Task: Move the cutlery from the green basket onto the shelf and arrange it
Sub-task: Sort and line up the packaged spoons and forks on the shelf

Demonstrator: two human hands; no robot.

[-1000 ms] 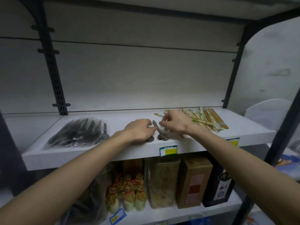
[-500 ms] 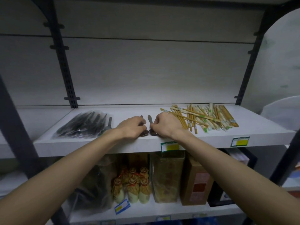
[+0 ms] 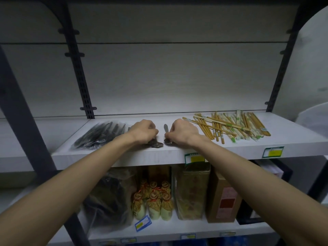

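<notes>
I think these spoons (image 3: pixel 167 137) are metal: hard, light and a bit slippery, so I would pinch each by its thin handle, not the round bowl. They look dark grey and shiny. They lie on the shelf (image 3: pixel 124 158) right under my hands, bowls near the front edge. My left hand (image 3: pixel 144 131) is curled over one group and my right hand (image 3: pixel 182 133) is curled over the other, gripping them. Chopsticks (image 3: pixel 229 126) lie to the right of my right hand. I cannot see the green basket.

White shelf (image 3: pixel 292 139): bagged dark cutlery (image 3: pixel 99 136), spoons (image 3: pixel 156 144), wrapped chopsticks (image 3: pixel 229 126).
</notes>
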